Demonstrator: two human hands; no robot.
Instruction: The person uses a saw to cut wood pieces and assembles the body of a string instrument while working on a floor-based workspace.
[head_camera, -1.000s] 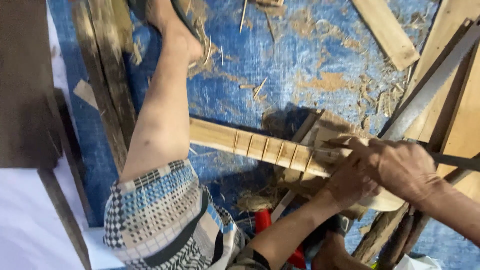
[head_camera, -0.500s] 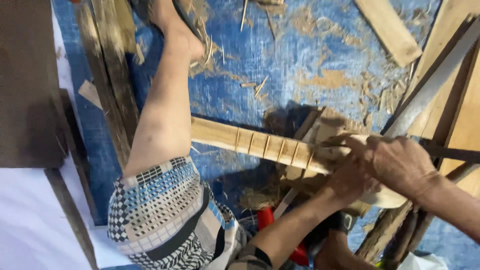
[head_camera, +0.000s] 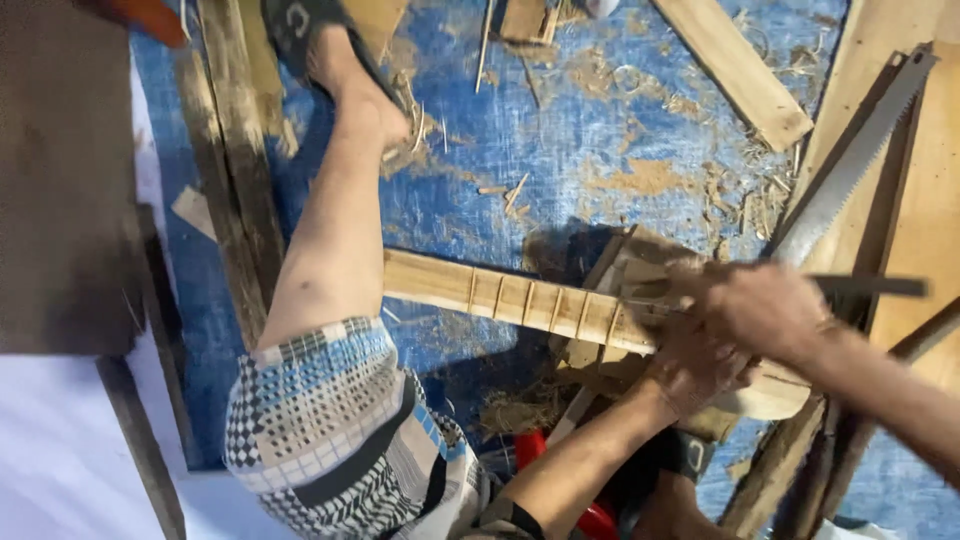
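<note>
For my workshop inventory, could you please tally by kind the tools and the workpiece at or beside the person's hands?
Notched wooden strip, under the left hand: 1
Hand saw, lying on the boards: 1
Thin dark tool, gripped by the right hand: 1
Total: 3

A worn blue tarp (head_camera: 640, 130) covers the floor, strewn with pale wood shavings (head_camera: 745, 190); weathered grey planks (head_camera: 235, 170) lie left, beside what may be a dark board (head_camera: 60, 200).

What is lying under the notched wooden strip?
Under the notched wooden strip show wood scraps, shavings and blue tarp. Both hands cover its right end.
</note>
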